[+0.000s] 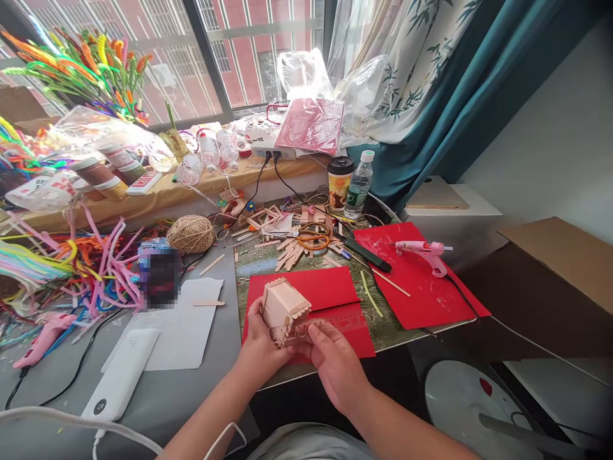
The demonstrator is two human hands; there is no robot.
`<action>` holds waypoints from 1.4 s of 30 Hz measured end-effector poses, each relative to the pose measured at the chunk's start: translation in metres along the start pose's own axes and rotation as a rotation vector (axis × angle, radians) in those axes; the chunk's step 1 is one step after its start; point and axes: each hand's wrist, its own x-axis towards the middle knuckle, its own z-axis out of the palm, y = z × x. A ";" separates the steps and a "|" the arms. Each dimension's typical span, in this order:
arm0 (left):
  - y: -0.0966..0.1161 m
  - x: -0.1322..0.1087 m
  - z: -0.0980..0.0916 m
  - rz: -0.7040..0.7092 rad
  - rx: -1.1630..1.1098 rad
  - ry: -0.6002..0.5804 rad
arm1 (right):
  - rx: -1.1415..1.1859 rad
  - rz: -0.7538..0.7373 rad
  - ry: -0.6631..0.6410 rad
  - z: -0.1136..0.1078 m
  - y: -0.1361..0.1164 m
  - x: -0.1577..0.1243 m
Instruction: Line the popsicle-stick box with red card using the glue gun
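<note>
A small house built of wooden craft sticks (283, 308) is held over a red sheet of paper (316, 291) at the table's front edge. My left hand (258, 348) grips the house from the left and below, fingers wrapped round it. From the right, my right hand (332, 361) has its thumb and fingers closed on the house's lower edge. A clear ruler (342, 324) lies on the red paper just right of the house.
Loose craft sticks and orange-handled scissors (311, 239) lie behind. A pink glue gun (424, 252) rests on another red sheet (421, 281). A twine ball (190, 234), pipe cleaners (86, 268), a power bank (122, 374), a cup (339, 183) and a water bottle (359, 185) stand around.
</note>
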 end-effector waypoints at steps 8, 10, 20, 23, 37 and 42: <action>0.006 0.005 -0.023 0.059 -0.232 -0.169 | -0.183 0.075 -0.074 -0.008 -0.009 0.001; 0.000 0.009 -0.030 0.080 -0.253 -0.175 | -0.254 0.065 -0.140 -0.005 -0.010 0.003; -0.036 0.042 -0.043 0.356 -0.017 0.109 | -0.147 0.309 -0.129 0.009 -0.018 0.030; -0.036 0.045 -0.046 0.354 -0.045 0.095 | -0.191 0.368 -0.086 0.013 -0.027 0.037; -0.030 0.046 -0.047 0.246 -0.168 0.039 | -0.304 0.283 0.082 0.007 -0.020 0.052; -0.030 0.046 -0.048 0.219 -0.153 0.031 | -0.298 0.240 0.049 0.008 -0.018 0.051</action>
